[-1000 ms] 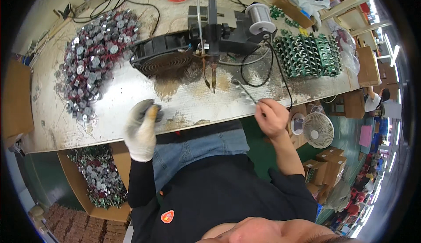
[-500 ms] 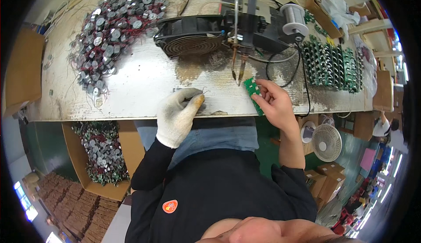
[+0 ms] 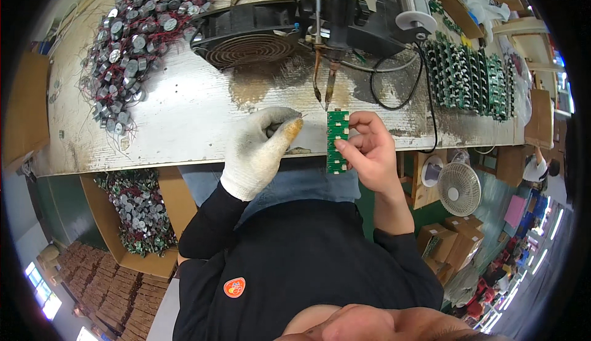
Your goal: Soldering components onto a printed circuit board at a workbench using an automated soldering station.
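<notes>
My right hand (image 3: 371, 150), bare, pinches a strip of green circuit boards (image 3: 335, 125) by its right side. The far end of the strip lies just under the tip of a soldering iron (image 3: 330, 85) and beside a thin feed tube (image 3: 317, 76). On my left hand (image 3: 261, 150) is a white knit glove with a yellow-stained fingertip. Its thumb and finger are pressed together on a thin wire (image 3: 303, 115), whose end points toward the strip without touching it. Whatever else the gloved palm may hold is hidden.
A black fan (image 3: 249, 54) and a solder spool (image 3: 414, 5) flank the iron. Small round motors (image 3: 138, 42) with red wires are heaped at left, stacked circuit boards (image 3: 471, 82) at right. An open carton (image 3: 157, 267) of wired parts stands below the table edge.
My right hand has moved left and turned the circuit board strip from slanted to nearly straight, under the iron. My left hand has shifted right, bringing the wire closer to it.
</notes>
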The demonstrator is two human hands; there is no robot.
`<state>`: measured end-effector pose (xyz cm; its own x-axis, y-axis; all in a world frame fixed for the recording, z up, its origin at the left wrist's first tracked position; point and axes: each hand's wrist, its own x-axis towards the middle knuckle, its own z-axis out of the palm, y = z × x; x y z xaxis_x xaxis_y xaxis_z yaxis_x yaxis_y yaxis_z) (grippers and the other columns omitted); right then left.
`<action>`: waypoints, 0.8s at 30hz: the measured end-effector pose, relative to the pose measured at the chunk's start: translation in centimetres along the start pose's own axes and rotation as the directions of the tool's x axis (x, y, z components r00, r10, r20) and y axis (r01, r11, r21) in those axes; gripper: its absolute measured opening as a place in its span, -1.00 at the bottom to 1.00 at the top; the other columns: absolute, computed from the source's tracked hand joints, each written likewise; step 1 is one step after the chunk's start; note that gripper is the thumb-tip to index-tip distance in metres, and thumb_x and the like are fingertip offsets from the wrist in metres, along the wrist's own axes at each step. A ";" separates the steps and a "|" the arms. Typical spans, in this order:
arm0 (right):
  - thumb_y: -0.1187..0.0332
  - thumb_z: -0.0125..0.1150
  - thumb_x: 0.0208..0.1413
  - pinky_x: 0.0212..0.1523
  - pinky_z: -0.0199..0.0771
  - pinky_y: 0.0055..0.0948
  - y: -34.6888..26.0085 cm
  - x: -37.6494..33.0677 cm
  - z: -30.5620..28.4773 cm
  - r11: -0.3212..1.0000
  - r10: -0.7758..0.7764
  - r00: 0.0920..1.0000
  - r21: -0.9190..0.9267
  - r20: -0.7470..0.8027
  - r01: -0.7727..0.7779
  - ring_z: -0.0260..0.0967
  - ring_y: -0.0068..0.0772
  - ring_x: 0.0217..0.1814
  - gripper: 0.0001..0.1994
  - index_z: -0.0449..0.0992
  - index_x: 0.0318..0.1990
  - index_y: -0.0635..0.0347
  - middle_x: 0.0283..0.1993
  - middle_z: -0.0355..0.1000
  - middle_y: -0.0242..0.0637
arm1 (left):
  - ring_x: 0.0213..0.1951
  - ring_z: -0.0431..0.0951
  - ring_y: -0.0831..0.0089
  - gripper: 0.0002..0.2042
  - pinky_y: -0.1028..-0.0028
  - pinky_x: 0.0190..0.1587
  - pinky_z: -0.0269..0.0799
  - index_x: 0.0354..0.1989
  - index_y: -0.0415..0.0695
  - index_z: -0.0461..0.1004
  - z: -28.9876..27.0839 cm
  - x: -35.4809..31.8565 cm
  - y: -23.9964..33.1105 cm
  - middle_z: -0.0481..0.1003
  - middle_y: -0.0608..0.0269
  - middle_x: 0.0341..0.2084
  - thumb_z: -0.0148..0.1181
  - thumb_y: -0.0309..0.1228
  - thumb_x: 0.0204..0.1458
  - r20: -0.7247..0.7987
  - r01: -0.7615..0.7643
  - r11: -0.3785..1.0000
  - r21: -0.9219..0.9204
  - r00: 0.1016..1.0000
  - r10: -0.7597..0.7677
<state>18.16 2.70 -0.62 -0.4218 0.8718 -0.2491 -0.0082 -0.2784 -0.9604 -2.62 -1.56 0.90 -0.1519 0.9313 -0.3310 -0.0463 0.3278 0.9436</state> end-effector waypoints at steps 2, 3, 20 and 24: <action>0.65 0.16 0.04 -0.50 0.27 -0.72 -0.1 0.0 -0.1 1.000 -0.006 1.000 0.025 0.009 0.006 0.37 -0.71 -0.46 -0.67 0.23 -0.05 0.36 -0.19 0.30 -0.30 | -0.45 0.41 0.64 -0.77 0.59 -0.37 0.36 -0.26 -0.35 0.52 0.3 0.3 -0.3 0.48 0.29 -0.52 0.18 -0.37 0.09 0.006 -0.019 1.000 0.024 1.000 0.019; 0.65 0.16 0.04 -0.48 0.29 -0.71 -0.2 0.0 -0.1 0.999 -0.009 1.000 0.037 0.018 0.008 0.39 -0.69 -0.45 -0.67 0.23 -0.05 0.37 -0.20 0.31 -0.29 | -0.45 0.42 0.62 -0.77 0.57 -0.35 0.37 -0.27 -0.34 0.52 0.4 0.4 -0.4 0.48 0.28 -0.51 0.17 -0.37 0.09 0.002 -0.041 0.998 0.045 0.999 0.041; 0.64 0.14 0.07 -0.48 0.36 -0.68 0.0 0.3 0.5 0.995 0.008 0.995 0.099 0.097 -0.018 0.42 -0.64 -0.40 -0.65 0.20 0.00 0.37 -0.16 0.38 -0.20 | -0.47 0.42 0.42 -0.84 0.48 -0.39 0.31 -0.40 -0.24 0.57 1.5 0.8 0.0 0.43 0.18 -0.53 0.24 -0.38 -0.04 -0.013 -0.167 0.935 0.313 0.984 0.180; 0.64 0.14 0.07 -0.48 0.36 -0.68 0.1 0.3 0.6 0.996 0.004 0.997 0.094 0.078 -0.011 0.42 -0.64 -0.41 -0.64 0.20 0.02 0.38 -0.14 0.38 -0.19 | -0.46 0.42 0.40 -0.84 0.48 -0.38 0.30 -0.41 -0.24 0.57 1.3 1.2 0.0 0.44 0.17 -0.53 0.24 -0.39 -0.06 0.035 -0.225 0.923 0.311 0.974 0.226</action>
<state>17.49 2.74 -0.70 -0.4914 0.8366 -0.2421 -0.0887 -0.3246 -0.9417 -1.48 -0.27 0.48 -0.1237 0.9863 -0.1094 0.2984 0.1421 0.9438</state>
